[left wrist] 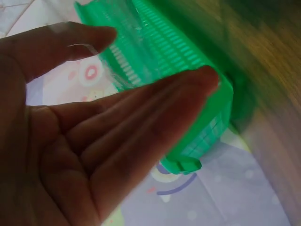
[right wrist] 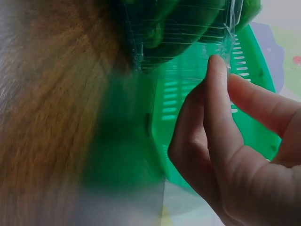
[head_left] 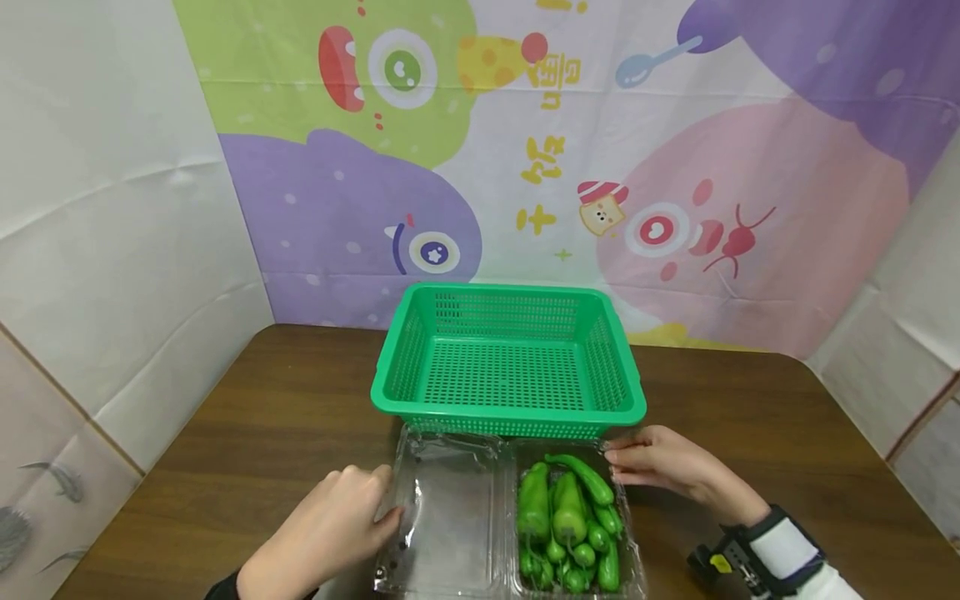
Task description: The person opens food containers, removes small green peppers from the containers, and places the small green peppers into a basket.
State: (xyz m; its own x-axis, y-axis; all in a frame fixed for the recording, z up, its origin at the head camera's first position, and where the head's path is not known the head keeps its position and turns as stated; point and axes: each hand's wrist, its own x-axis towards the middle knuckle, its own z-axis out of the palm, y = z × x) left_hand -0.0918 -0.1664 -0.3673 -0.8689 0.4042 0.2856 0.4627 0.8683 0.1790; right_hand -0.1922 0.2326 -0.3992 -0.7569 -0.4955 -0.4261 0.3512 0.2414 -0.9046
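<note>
A clear plastic clamshell box (head_left: 504,533) lies unfolded in front of a green basket (head_left: 510,417). Its right half holds several green peppers (head_left: 567,510); its left half, the lid (head_left: 450,517), has nothing in it. At the lid's left edge is my left hand (head_left: 330,521), its thumb near the rim; the left wrist view shows the fingers (left wrist: 141,136) fairly straight and apart from the thumb. My right hand (head_left: 671,465) pinches the far right corner of the pepper half between thumb and fingers. In the right wrist view, peppers (right wrist: 178,28) show through the plastic wall.
The basket stands at the back of the brown wooden table (head_left: 300,408), with nothing inside it. A cartoon-printed cloth (head_left: 525,167) hangs behind the table, and pale sheets (head_left: 112,208) hang at the sides. A camera (head_left: 757,554) is strapped to the right wrist.
</note>
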